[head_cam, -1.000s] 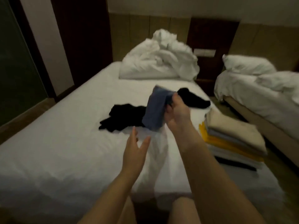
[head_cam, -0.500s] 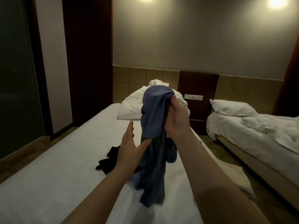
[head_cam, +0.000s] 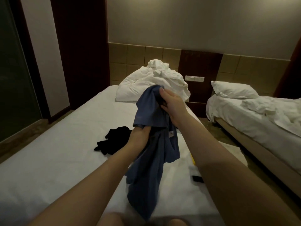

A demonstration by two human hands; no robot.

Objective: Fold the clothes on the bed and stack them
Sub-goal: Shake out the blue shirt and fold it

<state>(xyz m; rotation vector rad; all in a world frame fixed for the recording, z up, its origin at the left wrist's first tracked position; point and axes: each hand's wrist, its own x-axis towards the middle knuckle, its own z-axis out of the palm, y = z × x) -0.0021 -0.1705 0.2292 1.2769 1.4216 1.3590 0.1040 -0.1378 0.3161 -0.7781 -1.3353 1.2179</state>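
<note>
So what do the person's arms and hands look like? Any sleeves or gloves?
No sleeves show: the left arm and right arm are bare. The left hand and right hand wear no gloves, and neither wrist has a watch or bracelet. The blue garment hides the left fingers, so rings there can't be told.

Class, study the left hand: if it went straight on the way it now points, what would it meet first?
The blue garment: the left hand points up and away, its fingers hidden in the fabric. Past that fold the line seems to lead toward the right hand, though depth is unclear.
</note>
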